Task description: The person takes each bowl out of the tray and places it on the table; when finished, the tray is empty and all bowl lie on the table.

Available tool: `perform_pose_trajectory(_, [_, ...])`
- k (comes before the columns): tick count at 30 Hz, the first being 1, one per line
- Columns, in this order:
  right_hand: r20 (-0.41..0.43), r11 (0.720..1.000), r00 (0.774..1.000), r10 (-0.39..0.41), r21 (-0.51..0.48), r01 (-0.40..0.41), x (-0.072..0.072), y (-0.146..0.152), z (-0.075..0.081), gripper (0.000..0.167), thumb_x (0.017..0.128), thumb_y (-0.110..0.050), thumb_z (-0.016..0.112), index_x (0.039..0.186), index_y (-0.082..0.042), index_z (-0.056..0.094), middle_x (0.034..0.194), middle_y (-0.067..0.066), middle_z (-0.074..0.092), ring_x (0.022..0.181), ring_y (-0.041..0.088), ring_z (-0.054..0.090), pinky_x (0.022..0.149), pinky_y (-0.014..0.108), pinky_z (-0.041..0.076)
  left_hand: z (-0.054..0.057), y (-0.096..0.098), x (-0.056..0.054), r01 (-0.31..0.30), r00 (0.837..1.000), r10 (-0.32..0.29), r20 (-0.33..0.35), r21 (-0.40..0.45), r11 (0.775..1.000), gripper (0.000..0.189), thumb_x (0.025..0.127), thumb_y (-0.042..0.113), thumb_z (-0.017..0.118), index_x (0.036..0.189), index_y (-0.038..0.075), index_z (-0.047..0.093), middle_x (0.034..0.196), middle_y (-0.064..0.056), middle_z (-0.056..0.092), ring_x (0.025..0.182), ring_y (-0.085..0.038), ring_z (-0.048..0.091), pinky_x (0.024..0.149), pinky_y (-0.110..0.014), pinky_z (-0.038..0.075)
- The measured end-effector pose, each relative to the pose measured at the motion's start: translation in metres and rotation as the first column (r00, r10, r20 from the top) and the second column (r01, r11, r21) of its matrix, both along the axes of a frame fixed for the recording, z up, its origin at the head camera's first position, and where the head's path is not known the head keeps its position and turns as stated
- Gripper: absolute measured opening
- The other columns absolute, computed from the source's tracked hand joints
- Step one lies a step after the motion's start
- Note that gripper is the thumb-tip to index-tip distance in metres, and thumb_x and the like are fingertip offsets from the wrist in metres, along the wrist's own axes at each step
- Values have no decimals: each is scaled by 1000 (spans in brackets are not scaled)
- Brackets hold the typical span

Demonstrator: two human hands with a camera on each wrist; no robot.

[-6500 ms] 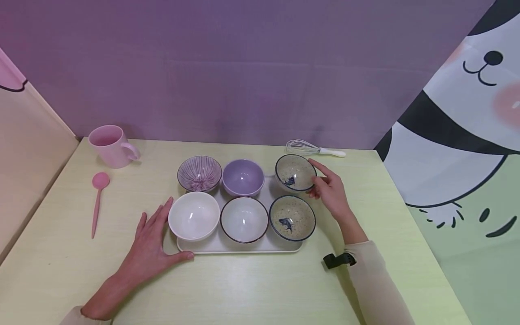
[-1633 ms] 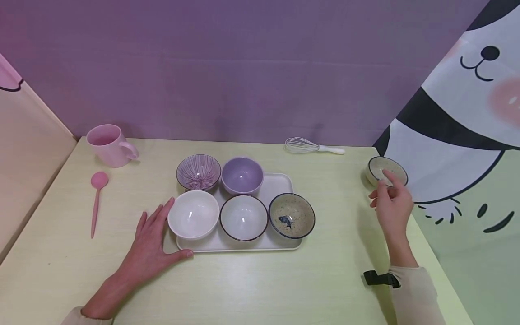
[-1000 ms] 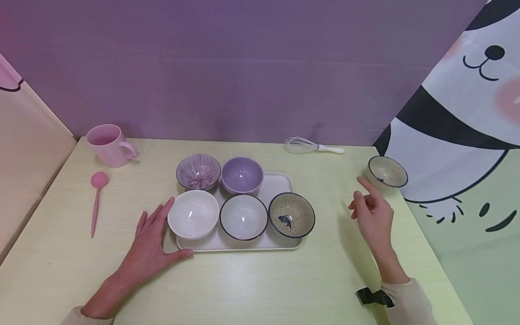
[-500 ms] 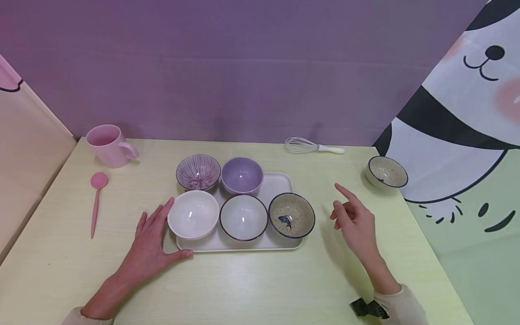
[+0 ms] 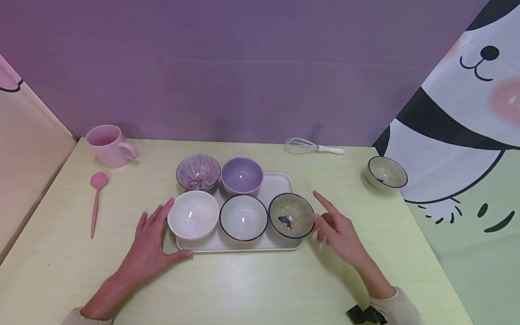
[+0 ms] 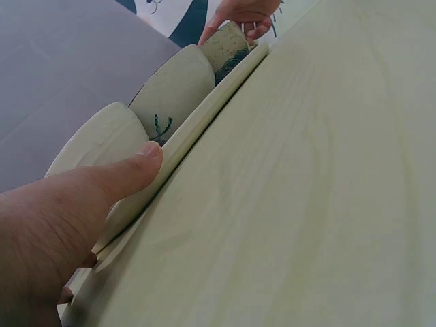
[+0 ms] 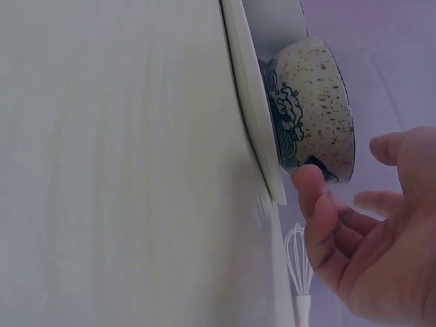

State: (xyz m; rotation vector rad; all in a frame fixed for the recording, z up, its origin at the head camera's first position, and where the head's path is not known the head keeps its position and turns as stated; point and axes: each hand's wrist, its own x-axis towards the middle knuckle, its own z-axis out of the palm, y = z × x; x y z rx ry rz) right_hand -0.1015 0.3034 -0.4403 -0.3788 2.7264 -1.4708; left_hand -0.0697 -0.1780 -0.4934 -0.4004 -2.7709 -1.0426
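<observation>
My left hand (image 5: 152,248) rests at the left front corner of the white tray (image 5: 280,180), fingers spread beside the white bowl (image 5: 193,215) and thumb on the tray's front rim. My right hand (image 5: 339,232) is at the right side of a speckled bowl with a blue fish (image 5: 291,215). Its index finger is extended, the other fingers bent, and in the right wrist view the fingertips (image 7: 308,182) are close to the bowl's base. Also on the tray are a dark-rimmed white bowl (image 5: 244,217), a plain purple bowl (image 5: 242,176) and a purple-striped bowl (image 5: 198,172).
A second speckled bowl (image 5: 387,172) stands at the table's right back edge. Behind the tray lies a white whisk (image 5: 313,146). At the left are a pink mug (image 5: 109,146) and a pink spoon (image 5: 97,198). A purple backdrop (image 5: 260,72) rises behind the table.
My right hand carried a speckled bowl from the tray's back right to the table's right edge and let go. It then came back left to the remaining speckled bowl. The left hand stayed put.
</observation>
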Motion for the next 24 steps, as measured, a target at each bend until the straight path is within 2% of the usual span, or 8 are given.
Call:
perform_pose_trajectory(4, [74,998,996,56,-21,-54,1,-3,-2,61,116,-12,58,173,-12,36,81,15,69,61,24,67,50,31,54,-1,0,0,1,1000,-1,-7,1,1000,138,72,48,103,178,17,20,173,-25,41,159,-55,32,137,-64,6])
perform_pose_trajectory(9, [133,994,987,90,-74,-80,2,-6,-1,62,116,-11,56,175,-14,34,76,13,69,60,27,65,51,32,55,-1,0,0,2,1000,-2,-7,1,1000,138,72,47,104,178,18,20,173,-26,41,159,-55,32,137,-65,6])
perform_pose_trajectory(17, [131,986,985,109,-140,-91,2,-9,-4,60,116,-6,55,173,-10,36,68,17,67,57,30,64,50,33,54,0,0,0,2,1000,-2,-8,-2,1000,138,72,49,103,178,17,20,172,-27,41,159,-55,33,137,-65,6])
perform_pose_trajectory(24, [150,986,985,87,-153,-64,2,-11,-4,60,115,-4,55,172,-10,38,70,20,66,59,30,66,51,32,55,1,-1,0,3,1000,-3,-8,-3,1000,139,73,49,103,178,17,19,173,-26,41,159,-55,33,138,-63,5])
